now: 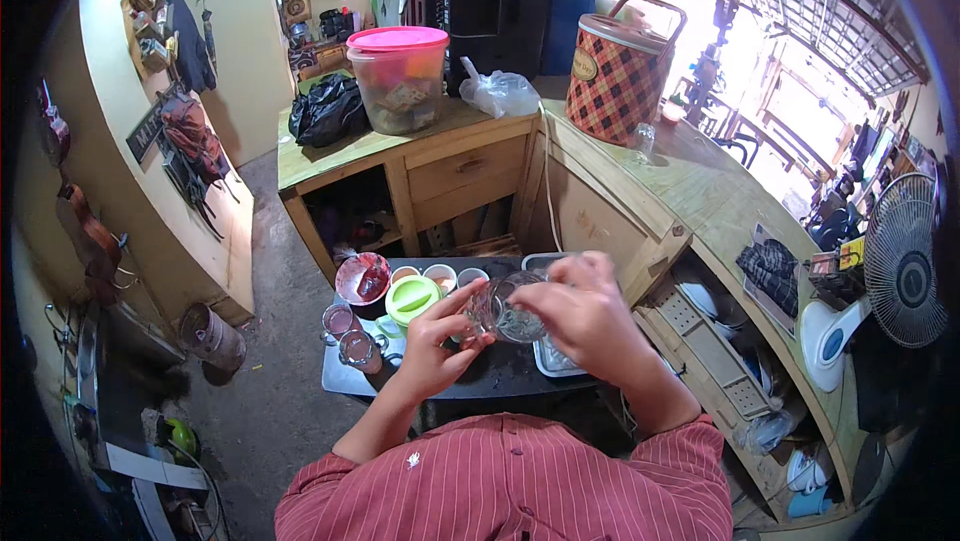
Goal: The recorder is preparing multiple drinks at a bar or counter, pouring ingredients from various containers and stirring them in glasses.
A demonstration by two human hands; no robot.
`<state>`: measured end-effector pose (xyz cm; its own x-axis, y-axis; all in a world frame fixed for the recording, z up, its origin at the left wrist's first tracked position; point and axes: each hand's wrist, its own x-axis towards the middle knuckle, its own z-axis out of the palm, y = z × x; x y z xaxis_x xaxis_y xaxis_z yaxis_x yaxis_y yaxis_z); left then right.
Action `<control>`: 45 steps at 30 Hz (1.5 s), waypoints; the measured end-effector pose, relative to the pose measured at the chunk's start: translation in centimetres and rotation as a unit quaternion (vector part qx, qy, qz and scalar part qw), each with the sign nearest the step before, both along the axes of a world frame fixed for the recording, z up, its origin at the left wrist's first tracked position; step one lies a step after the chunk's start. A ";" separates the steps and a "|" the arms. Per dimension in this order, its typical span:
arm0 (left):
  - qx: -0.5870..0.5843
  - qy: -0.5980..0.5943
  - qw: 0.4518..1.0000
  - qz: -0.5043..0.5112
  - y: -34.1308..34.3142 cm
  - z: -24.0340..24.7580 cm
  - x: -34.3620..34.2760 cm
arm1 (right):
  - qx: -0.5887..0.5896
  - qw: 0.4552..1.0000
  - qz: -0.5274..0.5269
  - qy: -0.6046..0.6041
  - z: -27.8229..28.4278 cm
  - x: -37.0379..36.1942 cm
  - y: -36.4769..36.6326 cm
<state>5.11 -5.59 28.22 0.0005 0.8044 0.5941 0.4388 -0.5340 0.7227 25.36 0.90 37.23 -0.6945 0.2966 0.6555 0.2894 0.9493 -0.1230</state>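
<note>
My left hand [440, 341] grips a clear glass vessel [515, 321], probably a mug, tilted above the low dark table [480, 373]. My right hand [575, 313] is at its mouth with curled fingers; whether they hold anything I cannot make out. Beside my left hand stands a green-lidded jug [414, 298]. Two glass mugs of brown liquid, the nearer mug [360, 351] and the farther mug [341, 322], are to its left. Behind them is a red-and-white bowl [363, 279]. A few cups [440, 276] stand behind the jug. A pale tray [555, 358] lies partly under my right hand.
A wooden counter [470, 166] wraps round the far and right sides. On it are a pink-lidded tub [397, 81], a plaid cooler jug [615, 76], a black bag [328, 111] and a fan [905, 261]. A bucket [212, 337] stands on the floor at left.
</note>
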 end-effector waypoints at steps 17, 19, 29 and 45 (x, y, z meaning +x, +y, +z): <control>-0.256 -0.381 0.852 -0.253 -0.3 -2.7 -1.4 | -0.158 0.983 0.091 -0.034 2.0 -0.1 2.1; -0.264 -0.375 0.854 -0.246 -0.4 -3.2 -1.9 | -0.195 0.977 0.085 0.028 3.9 0.3 2.4; -0.272 -0.474 0.775 -0.318 -0.1 -4.1 -1.6 | -0.398 0.902 0.148 0.078 3.9 -1.8 5.8; -0.274 -0.512 0.699 -0.418 0.4 -4.8 -1.4 | -0.583 0.767 0.223 -0.151 5.6 -5.5 5.7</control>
